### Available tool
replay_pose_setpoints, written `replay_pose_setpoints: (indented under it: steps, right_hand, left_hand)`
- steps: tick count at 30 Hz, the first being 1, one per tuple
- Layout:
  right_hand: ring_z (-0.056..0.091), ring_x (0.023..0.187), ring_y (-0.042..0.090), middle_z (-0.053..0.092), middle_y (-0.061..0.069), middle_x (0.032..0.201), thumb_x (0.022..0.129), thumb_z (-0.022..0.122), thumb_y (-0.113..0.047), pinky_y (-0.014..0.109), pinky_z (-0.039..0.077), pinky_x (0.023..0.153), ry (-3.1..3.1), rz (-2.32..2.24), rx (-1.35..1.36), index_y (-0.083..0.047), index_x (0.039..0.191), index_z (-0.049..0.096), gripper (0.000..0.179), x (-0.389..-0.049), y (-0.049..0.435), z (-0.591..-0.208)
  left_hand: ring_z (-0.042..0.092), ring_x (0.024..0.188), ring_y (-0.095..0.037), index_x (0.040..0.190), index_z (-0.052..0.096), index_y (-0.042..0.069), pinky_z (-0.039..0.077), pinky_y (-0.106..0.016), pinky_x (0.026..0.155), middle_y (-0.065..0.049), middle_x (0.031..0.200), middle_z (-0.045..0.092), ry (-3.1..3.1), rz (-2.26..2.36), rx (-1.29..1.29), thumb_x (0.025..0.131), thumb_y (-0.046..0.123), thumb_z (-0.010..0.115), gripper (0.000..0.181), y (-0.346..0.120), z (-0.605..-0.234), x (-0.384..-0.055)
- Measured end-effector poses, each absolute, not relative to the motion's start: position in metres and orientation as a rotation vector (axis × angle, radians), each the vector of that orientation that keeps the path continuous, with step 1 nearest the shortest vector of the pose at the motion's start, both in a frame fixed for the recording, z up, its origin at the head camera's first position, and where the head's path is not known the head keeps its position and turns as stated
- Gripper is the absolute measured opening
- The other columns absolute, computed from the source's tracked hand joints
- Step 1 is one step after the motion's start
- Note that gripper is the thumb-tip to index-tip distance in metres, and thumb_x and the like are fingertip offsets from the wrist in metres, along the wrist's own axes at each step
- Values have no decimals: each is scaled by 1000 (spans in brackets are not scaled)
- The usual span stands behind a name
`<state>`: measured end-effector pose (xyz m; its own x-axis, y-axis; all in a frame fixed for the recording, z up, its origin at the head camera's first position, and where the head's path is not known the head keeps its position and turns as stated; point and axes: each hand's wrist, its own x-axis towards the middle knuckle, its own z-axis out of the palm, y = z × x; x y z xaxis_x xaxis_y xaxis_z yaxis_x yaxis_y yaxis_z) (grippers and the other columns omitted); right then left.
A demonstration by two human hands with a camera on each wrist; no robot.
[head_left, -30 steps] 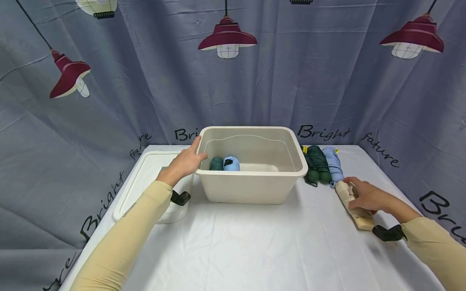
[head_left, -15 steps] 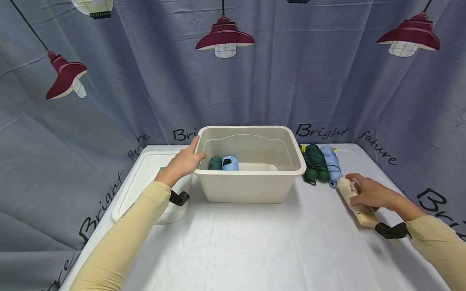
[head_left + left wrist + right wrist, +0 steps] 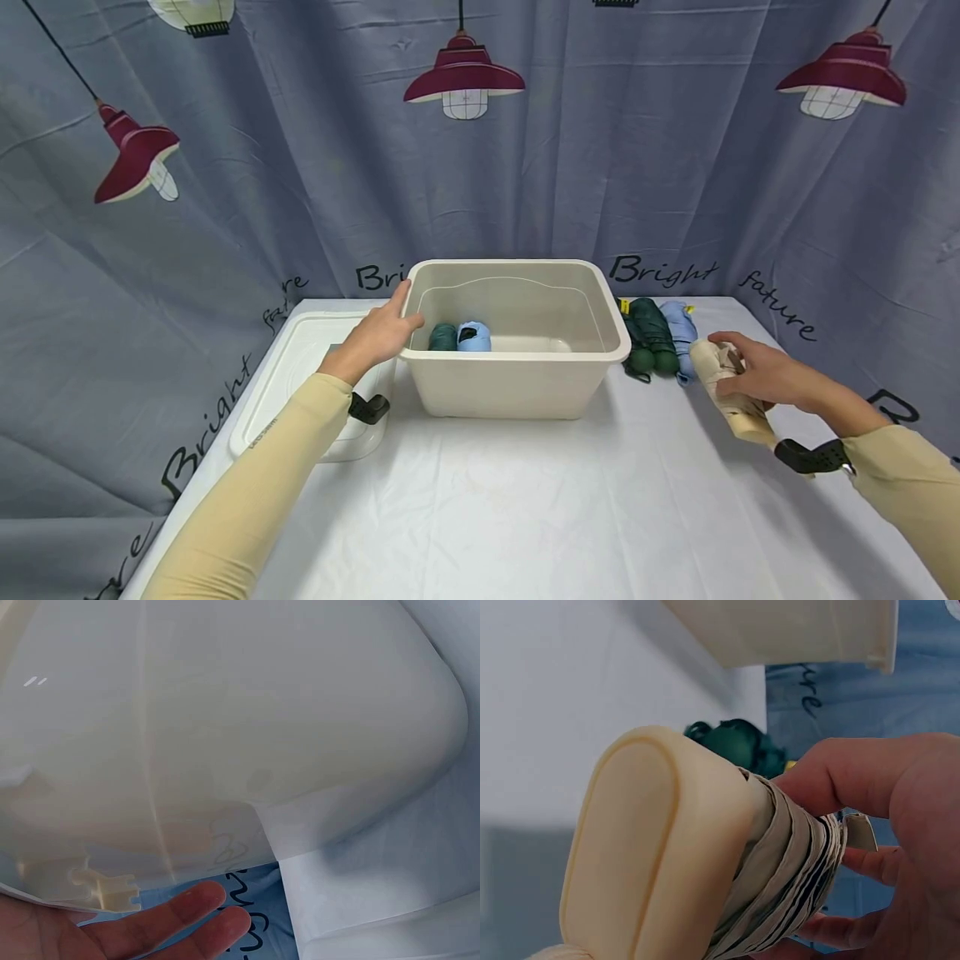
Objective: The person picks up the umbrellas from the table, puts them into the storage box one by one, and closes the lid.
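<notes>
Cream wrapped bundle (image 3: 738, 411): my right hand (image 3: 768, 377) is holding it over the table (image 3: 570, 517), fingers and thumb curled round its middle; long axis is running toward between ten and eleven o'clock, far end facing the light blue bundle (image 3: 681, 332). Dark green bundles (image 3: 656, 337): lying at ten, intervening before the bin (image 3: 502, 387). Left hand (image 3: 377, 335): resting on its rim at nine, fingers straight. White lid (image 3: 296, 358): lying beyond, also at nine.

Left hand (image 3: 378, 333) and right hand (image 3: 772, 379) are bare. Sleeves (image 3: 251, 483) are long, pale yellow, with a curved black device (image 3: 369, 408) at each end.
</notes>
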<state>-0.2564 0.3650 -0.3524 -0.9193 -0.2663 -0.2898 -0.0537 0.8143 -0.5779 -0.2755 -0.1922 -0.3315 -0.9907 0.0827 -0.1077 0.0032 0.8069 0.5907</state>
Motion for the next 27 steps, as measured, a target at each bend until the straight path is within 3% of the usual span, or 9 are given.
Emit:
replay_pose_setpoints:
  steps: [14,27]
  right_hand:
    - [60,86,25,38,30,125,93,67,-19,42,54,61,2669,-878,-322,-3,157,15,84,-264,337,-323]
    - [61,95,33,35,30,131,92,68,-22,43,57,65,2706,-860,-329,-4,158,15,86,-277,303,-294]
  left_hand:
    - [41,143,-40,163,-5,34,33,-61,114,-18,161,34,2889,937,94,99,47,38,78,-193,-334,-277]
    - [40,144,-40,163,-3,33,33,-62,113,-18,162,33,2893,943,84,98,48,39,79,-194,-333,-277]
